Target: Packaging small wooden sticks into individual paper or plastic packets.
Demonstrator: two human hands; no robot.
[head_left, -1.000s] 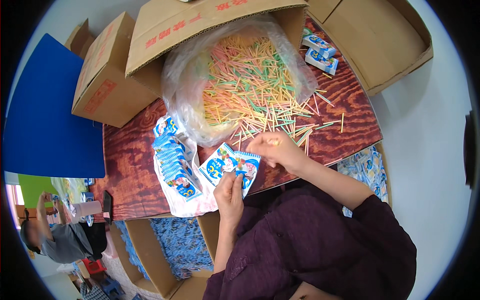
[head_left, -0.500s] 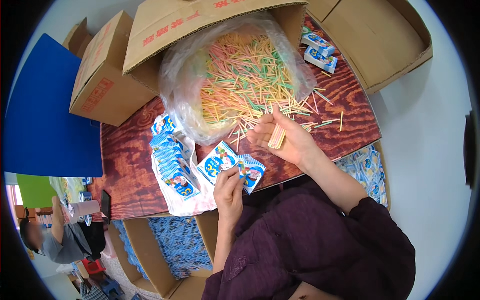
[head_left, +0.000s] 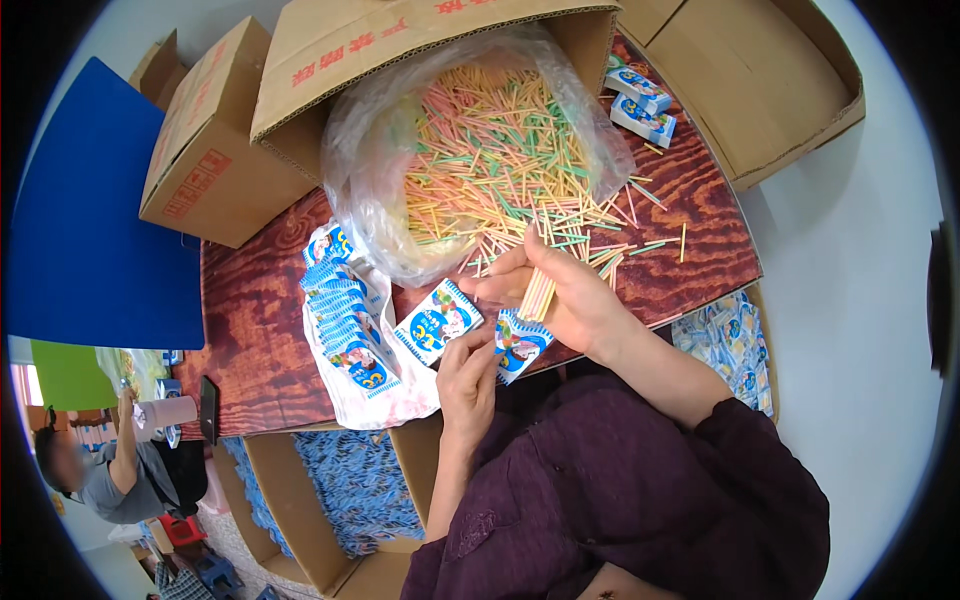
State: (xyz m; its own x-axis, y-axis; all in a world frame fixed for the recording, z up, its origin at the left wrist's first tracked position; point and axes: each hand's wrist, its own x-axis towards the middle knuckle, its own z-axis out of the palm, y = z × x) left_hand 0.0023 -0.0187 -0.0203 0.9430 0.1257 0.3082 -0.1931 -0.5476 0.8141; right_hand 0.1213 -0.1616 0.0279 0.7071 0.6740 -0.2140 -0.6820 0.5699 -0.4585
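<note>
My right hand (head_left: 555, 290) holds a small bundle of thin coloured sticks (head_left: 538, 292), just in front of the clear plastic bag (head_left: 372, 170) heaped with pink, yellow and green sticks. My left hand (head_left: 468, 372) grips a blue-and-white printed packet (head_left: 518, 342) at the near table edge. A second packet of the same kind (head_left: 436, 322) lies flat just left of it. Loose sticks (head_left: 610, 245) are scattered on the dark wooden table (head_left: 250, 350) beyond my right hand.
A row of overlapping blue packets (head_left: 345, 310) lies on white plastic at the left. Cardboard boxes (head_left: 205, 150) stand behind and at the right (head_left: 770, 90). Two more packets (head_left: 640, 105) lie far right. Boxes of blue packets (head_left: 350, 480) sit below the table. Another person (head_left: 110, 470) sits lower left.
My right hand has lifted from the loose sticks on the table and turned, now holding a gathered bundle of them. My left hand has stayed on the packet.
</note>
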